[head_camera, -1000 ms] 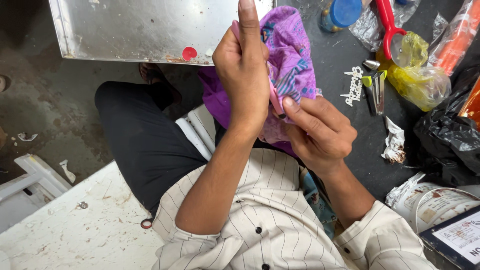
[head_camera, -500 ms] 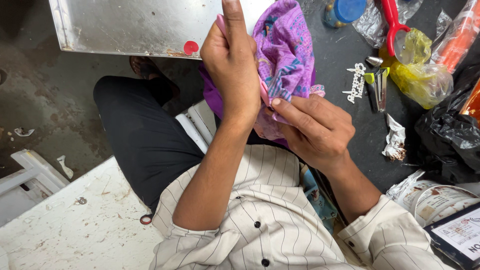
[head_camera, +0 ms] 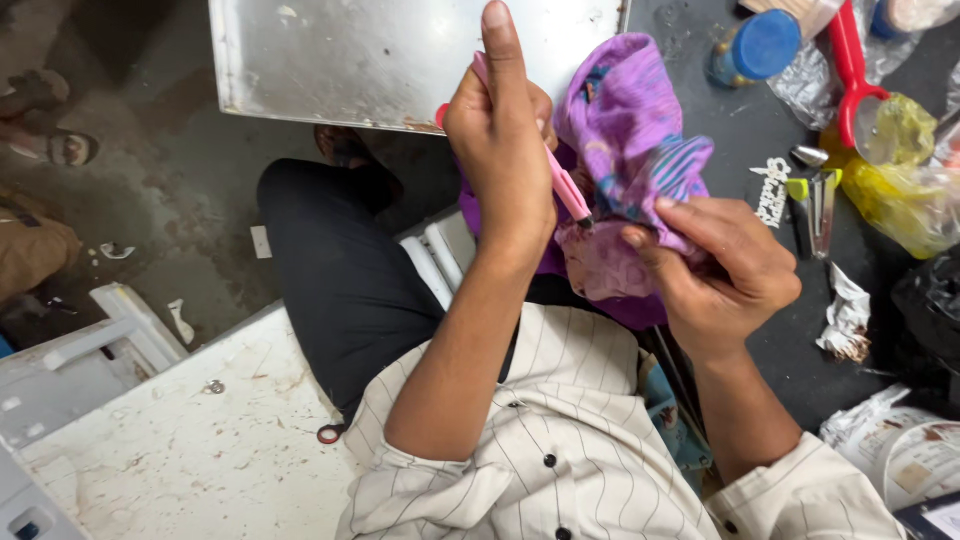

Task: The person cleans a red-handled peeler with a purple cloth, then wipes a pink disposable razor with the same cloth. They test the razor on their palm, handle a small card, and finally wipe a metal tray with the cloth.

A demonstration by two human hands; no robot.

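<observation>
The cloth (head_camera: 625, 140) is a bunched piece of purple fabric with blue and pink printed patches, crumpled into soft folds, with a paler, mottled pinkish part (head_camera: 605, 262) hanging at its lower end. It is held up in front of the person's chest, above the lap and near the edge of a metal sheet (head_camera: 380, 55). The right hand (head_camera: 725, 265) is closed on the cloth, fingers pinching its folds from the right side. The left hand (head_camera: 500, 150) is closed around a slim pink tool (head_camera: 562, 185), index finger stretched straight up; the tool's dark tip touches the cloth at the mottled part. On the dark bench (head_camera: 760, 120) to the right lie a blue-capped bottle (head_camera: 755, 48), a red-handled strainer (head_camera: 850, 70), yellow plastic bags (head_camera: 905, 190) and a crumpled wrapper (head_camera: 848, 320).
</observation>
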